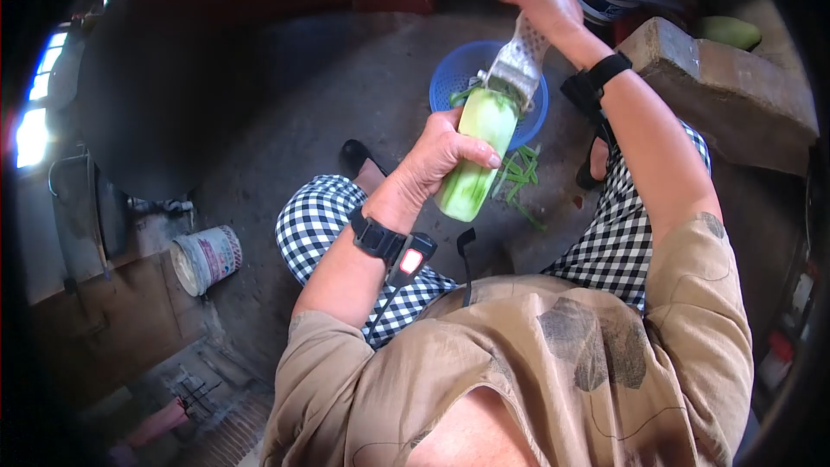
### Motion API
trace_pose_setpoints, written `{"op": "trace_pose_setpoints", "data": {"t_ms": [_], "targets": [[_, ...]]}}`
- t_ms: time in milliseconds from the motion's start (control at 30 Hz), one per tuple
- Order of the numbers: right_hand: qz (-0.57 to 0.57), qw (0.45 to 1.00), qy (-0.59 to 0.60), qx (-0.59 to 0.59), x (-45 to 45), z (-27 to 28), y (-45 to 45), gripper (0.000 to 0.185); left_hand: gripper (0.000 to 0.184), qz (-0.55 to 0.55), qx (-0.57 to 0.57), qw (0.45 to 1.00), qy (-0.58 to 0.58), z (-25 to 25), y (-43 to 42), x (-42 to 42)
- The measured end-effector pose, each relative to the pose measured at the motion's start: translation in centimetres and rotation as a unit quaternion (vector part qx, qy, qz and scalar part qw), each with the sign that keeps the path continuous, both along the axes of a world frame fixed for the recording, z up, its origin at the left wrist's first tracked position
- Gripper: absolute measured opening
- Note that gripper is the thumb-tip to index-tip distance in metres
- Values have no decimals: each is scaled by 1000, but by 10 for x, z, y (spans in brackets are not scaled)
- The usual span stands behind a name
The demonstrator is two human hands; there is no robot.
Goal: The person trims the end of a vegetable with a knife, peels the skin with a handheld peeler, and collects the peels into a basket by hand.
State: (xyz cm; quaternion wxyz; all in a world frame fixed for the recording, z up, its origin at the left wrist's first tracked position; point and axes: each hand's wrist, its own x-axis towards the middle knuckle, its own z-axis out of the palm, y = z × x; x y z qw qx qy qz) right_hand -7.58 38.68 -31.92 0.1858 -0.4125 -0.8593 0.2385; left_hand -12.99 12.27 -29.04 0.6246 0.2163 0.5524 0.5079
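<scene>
My left hand point(437, 154) is wrapped round a pale green peeled gourd point(488, 121), thumb across its front, with darker green streaks left on its skin. My right hand point(549, 7) grips the upper end of a broad silvery metal peeler point(517, 60), whose lower end meets the far end of the gourd. Beneath them, a blue colander point(443, 78) stands on the floor with some green peelings inside. More green peelings point(519, 169) lie scattered on the floor in front of the colander.
A stone ledge point(735, 95) stands at the right, with a green gourd point(728, 32) behind it. On the left is a white bucket point(207, 259). A large dark rounded shape point(147, 95) fills the upper left. My knees in checked trousers point(320, 220) flank the work.
</scene>
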Motion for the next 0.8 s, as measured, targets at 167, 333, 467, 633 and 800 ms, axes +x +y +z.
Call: {"op": "trace_pose_setpoints", "data": {"t_ms": [167, 333, 467, 633, 800], "targets": [[-25, 999, -20, 0, 11, -11, 31, 45, 59, 10, -11, 1000, 2, -11, -1, -6], [47, 998, -15, 24, 0, 2, -25, 42, 61, 12, -43, 999, 11, -20, -3, -5], [-12, 994, -98, 41, 5, -18, 7, 44, 61, -1, -22, 997, 71, -18, -2, 0], [-8, 998, -35, -50, 6, -14, 10, 47, 60, 3, -30, 986, 166, -40, -5, -2], [18, 997, -74, 2, 1, -14, -23, 42, 63, -36, -31, 930, 365, -35, -4, 2]]}}
